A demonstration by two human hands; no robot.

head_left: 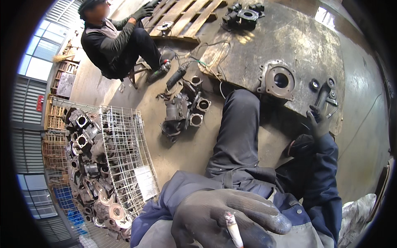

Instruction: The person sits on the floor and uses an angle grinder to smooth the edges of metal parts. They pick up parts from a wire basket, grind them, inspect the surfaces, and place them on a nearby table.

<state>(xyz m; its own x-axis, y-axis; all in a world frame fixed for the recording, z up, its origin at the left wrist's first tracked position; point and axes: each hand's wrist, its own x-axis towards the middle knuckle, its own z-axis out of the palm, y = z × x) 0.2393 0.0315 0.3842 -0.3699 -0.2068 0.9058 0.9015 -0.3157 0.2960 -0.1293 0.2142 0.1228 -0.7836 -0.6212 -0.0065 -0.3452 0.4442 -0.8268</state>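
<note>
My left hand (225, 217), in a dark grey glove, is large in front of my jacket at the bottom. Its fingers stretch out, a little apart. A lit cigarette (233, 231) shows in front of those fingers; I see no clear grip on it. My right hand (318, 122), also gloved, is at the board's right edge with fingers partly apart. Its fingertips reach the near end of a dark, long metal part (323, 95) with a round end. Left of that part lies a small dark ring (314, 84). A round metal housing (268, 89) with a central bore stands near my knee.
A stained board (231, 58) carries another dark casting (248, 16). Beside my leg are metal castings (178, 111) and a corded power tool (178, 76). A wire cage (132, 161) holds several castings. A seated person (118, 45) is by a pallet (188, 18).
</note>
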